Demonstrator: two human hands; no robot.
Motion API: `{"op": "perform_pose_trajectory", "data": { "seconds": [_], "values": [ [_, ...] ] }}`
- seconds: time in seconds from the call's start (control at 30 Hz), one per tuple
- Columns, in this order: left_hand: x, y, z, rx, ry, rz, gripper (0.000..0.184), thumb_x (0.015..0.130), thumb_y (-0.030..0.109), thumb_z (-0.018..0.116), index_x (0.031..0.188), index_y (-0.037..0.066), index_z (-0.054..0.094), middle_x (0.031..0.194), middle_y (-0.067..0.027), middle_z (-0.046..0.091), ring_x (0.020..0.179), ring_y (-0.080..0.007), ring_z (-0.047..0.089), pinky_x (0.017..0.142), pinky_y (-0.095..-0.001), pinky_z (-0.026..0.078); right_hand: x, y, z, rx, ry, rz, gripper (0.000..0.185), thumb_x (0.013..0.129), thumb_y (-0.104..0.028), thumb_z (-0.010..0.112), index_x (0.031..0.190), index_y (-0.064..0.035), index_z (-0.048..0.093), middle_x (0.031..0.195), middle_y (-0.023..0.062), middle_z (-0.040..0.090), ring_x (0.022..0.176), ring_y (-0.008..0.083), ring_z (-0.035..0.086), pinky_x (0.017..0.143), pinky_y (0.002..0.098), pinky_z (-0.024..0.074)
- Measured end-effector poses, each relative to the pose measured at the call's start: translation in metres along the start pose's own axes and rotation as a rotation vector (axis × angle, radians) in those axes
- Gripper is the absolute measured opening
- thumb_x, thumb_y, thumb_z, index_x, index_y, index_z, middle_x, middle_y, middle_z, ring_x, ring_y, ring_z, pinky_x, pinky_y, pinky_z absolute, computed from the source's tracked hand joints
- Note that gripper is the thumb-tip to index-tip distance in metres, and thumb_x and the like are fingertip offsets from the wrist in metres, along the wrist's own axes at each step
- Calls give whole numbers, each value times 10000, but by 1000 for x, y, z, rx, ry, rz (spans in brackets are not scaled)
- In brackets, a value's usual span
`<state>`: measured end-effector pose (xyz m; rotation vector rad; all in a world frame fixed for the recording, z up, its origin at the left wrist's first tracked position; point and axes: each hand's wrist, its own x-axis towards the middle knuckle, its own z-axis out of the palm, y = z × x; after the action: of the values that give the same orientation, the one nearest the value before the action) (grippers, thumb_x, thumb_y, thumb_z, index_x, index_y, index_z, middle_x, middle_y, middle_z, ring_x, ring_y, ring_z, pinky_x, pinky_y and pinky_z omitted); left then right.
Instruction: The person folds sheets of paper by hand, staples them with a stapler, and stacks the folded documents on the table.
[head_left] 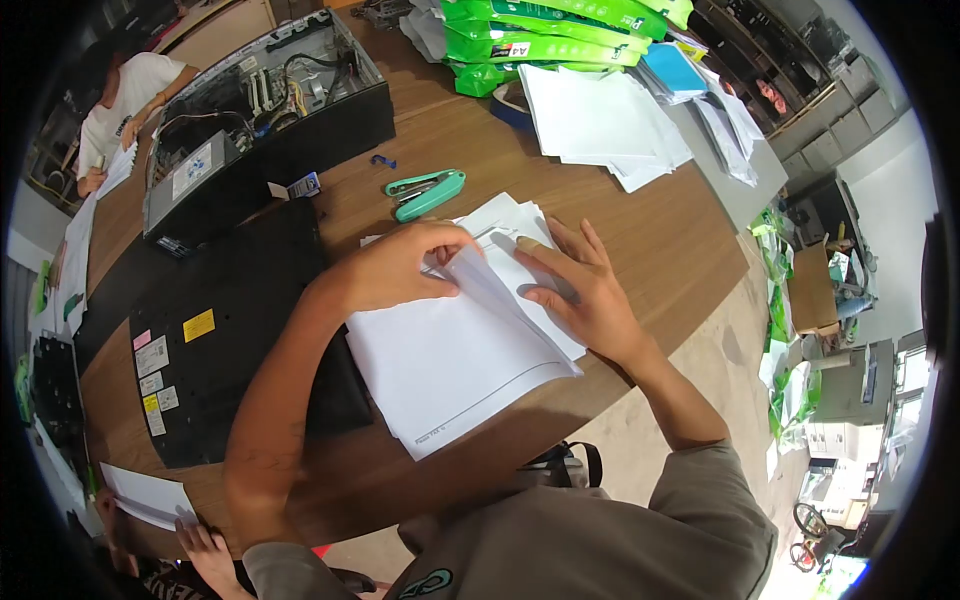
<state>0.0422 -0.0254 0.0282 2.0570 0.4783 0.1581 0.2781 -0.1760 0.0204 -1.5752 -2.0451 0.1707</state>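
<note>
In front of me a stack of white paper sheets (455, 370) lies on the wooden table. My left hand (410, 268) has its fingers curled at the far edge, pinching the top sheets and lifting them into a bend. Flat on the right part of the stack rests my right hand (580, 285), its fingers spread and thumb apart. Just beyond the papers is a green stapler (428, 193), touched by neither hand. Beside it lie a small staple box (304, 185) and a small blue object (383, 161).
An opened computer case (270, 120) stands at the back left, with a black panel (230, 330) nearer me. Green paper packs (550, 45) and loose white sheets (600, 120) are at the back. One person (130, 90) sits far left; another person's hand (208, 555) holds paper near left.
</note>
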Motion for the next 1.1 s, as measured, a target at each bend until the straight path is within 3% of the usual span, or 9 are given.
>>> {"op": "perform_pose_trajectory", "data": {
  "seconds": [0.17,0.23,0.33,0.5,0.63,0.7,0.83,0.97,1.1],
  "values": [
    [0,-5,1,50,90,146,296,785,30,748,1056,-7,635,1034,-64,597,986,-204,562,904,-332,467,-4,2,-2,-35,4,-57,456,802,-82,761,1241,-66,639,1144,92,707,1312,352,486,1157,541,280],
    [1,-4,-2,45,-14,97,386,801,95,748,1154,6,619,1108,-98,582,1086,-224,550,962,-345,450,-5,2,-1,-42,21,-85,457,796,-64,762,1236,-63,639,1145,80,709,1302,336,498,1153,529,290],
    [-2,3,-3,59,-9,13,436,801,70,737,1206,21,582,1074,-89,576,1054,-211,546,946,-335,453,-8,3,2,254,122,42,502,793,-58,766,1273,-66,618,1183,94,698,1233,305,556,1093,471,385],
    [-1,9,2,-145,16,21,511,808,23,705,1280,83,518,1005,-58,564,989,-183,540,910,-331,456,2,-8,-15,1178,215,470,500,902,-195,719,1337,-8,558,1204,186,656,1060,217,640,852,358,538],
    [-1,14,0,-77,36,-12,515,819,14,687,1293,114,513,975,-49,573,946,-176,547,889,-333,454,19,-2,-26,863,-23,432,478,926,-224,692,1307,36,566,1085,174,684,931,177,662,792,315,533],
    [-1,20,-2,-60,35,-27,505,829,36,695,1296,114,519,979,-51,584,942,-174,555,875,-329,461,33,5,-22,865,-349,460,417,909,-191,702,1233,57,616,964,127,706,821,150,658,750,294,518],
    [-3,13,-11,-30,151,29,366,878,115,699,1222,76,578,1003,-65,619,933,-162,587,826,-327,490,45,13,-14,867,-349,462,329,908,-174,696,1143,54,670,866,68,703,773,115,632,687,278,501],
    [4,-9,-30,131,224,-59,166,950,132,617,1079,27,619,1011,-91,637,953,-178,622,842,-310,491,37,26,-37,749,-98,537,228,908,-140,694,1036,49,698,833,35,686,711,87,604,612,249,473],
    [32,-27,-45,367,346,113,219,923,109,623,1127,30,625,1063,-120,660,978,-199,645,876,-324,487,40,45,-61,803,136,517,151,930,-104,663,990,30,698,817,21,678,692,81,595,600,238,470]
  ]
}}
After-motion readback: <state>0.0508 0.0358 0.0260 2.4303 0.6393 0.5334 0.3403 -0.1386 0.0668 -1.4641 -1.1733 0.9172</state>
